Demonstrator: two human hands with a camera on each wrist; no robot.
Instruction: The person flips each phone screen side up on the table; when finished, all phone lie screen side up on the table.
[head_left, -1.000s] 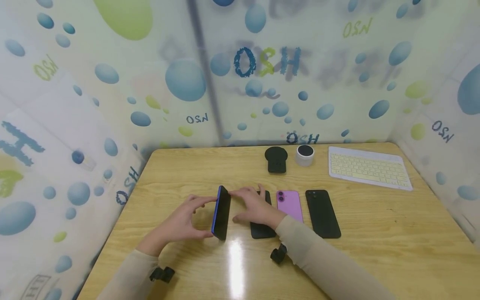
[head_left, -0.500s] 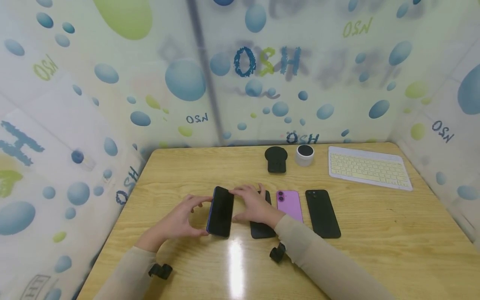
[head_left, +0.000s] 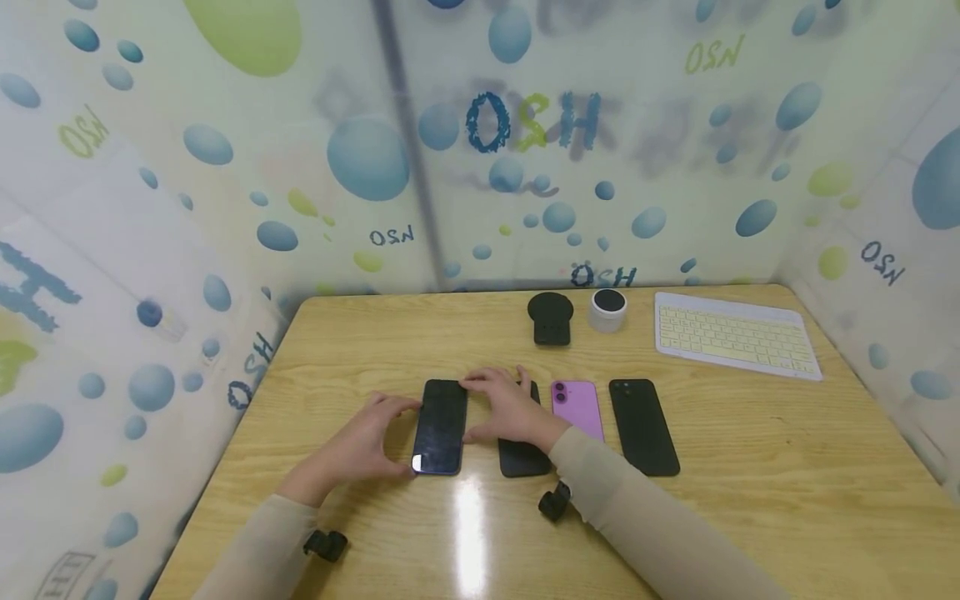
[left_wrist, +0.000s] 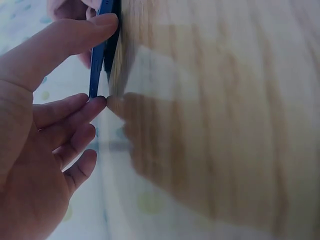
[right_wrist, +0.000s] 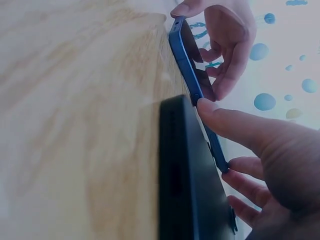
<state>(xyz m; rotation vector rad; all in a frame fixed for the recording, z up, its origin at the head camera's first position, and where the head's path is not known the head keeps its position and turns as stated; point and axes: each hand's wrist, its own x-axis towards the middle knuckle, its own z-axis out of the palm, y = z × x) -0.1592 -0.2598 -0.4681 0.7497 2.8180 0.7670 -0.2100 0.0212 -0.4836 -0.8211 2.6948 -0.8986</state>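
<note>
Where it lies face-up at table (head_left: 397,542) level, blue-edged phone (head_left: 440,427): likely light, stiff, slick, fragile.
Left grip (head_left: 358,444) pinching its left corners; right grip (head_left: 512,410) unclenched, touching its right edge; best held by edges.

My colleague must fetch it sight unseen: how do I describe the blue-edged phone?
On the light-brown wooden table, find the person's bare left hand and bare right hand. Between them is the slim rectangular phone with a glossy black screen. Its blue edge sets it apart from the dark rectangular phone partly hidden by the right hand.
</note>
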